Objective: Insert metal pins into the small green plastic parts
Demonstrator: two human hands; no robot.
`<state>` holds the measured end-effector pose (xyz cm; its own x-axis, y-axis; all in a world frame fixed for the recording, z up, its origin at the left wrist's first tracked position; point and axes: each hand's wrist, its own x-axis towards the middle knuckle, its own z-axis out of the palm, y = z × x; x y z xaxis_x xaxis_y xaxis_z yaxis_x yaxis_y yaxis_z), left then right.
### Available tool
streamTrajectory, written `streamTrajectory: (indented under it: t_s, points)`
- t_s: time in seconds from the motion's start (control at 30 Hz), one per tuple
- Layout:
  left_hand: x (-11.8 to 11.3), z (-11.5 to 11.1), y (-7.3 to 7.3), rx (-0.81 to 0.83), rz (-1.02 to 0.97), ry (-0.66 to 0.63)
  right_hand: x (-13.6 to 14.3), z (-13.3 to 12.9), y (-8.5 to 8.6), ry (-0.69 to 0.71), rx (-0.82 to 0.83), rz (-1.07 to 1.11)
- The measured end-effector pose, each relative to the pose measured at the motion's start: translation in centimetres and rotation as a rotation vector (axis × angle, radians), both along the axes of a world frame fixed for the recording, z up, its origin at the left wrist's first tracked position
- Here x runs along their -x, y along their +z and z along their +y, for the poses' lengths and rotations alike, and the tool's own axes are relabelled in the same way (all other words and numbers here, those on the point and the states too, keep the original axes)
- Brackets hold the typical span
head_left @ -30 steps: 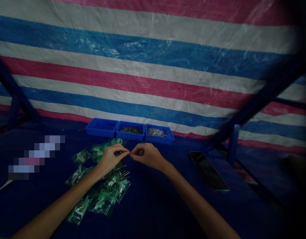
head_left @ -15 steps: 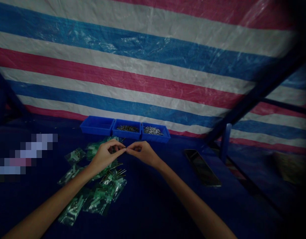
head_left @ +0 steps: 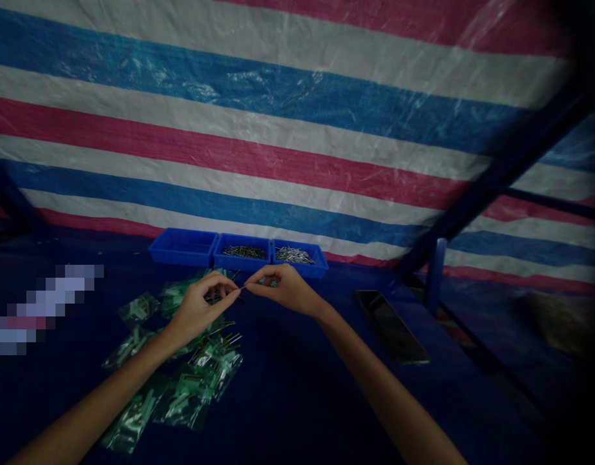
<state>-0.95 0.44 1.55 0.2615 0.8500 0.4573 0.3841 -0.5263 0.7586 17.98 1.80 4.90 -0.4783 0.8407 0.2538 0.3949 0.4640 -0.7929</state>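
My left hand point(head_left: 205, 305) is closed in a pinch above the small clear bags with green pieces point(head_left: 188, 387). Opposite it, my right hand point(head_left: 285, 289) pinches too, its fingertips a short gap from the left ones. A tiny thin thing shows between the two pinches, too small to name, and I cannot tell which hand bears it. Several thin metal pins point(head_left: 232, 339) lie on the bags, just below my left hand. Beyond the hands stand a blue tray of dark pins point(head_left: 242, 263) and a blue tray of silver pins point(head_left: 316, 267).
A third blue tray point(head_left: 183, 248) is at the left of the row. A dark phone point(head_left: 391, 326) lies on the blue table point(head_left: 287, 400) at the right. Behind rises a striped plastic sheet point(head_left: 278, 155), with a blue frame bar point(head_left: 471, 206) at the right. A blurred patch covers something at left.
The fingertips of my two hands, touching before, are now slightly apart. My right hand has risen a little. The view has shifted slightly.
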Motion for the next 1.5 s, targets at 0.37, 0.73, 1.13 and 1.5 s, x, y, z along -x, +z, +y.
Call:
streamTrajectory:
  t_s: [0.37,0.73,1.13,1.5]
  points:
    - [0.5,1.1,-0.4,-0.121,0.042,-0.002,-0.2,0.5,-0.7,-0.094,-0.078,-0.094]
    - [1.8,2.2,-0.6,-0.315,0.536,-0.007,-0.3,2.3,-1.9,-0.135,0.144,-0.018]
    - [3.6,3.8,-1.5,-0.453,0.634,0.060,-2.1,4.7,-1.5,-0.068,0.391,-0.045]
    - [3.6,4.0,-1.8,-0.440,0.631,0.040,0.0,4.7,-0.9,-0.234,-0.145,-0.305]
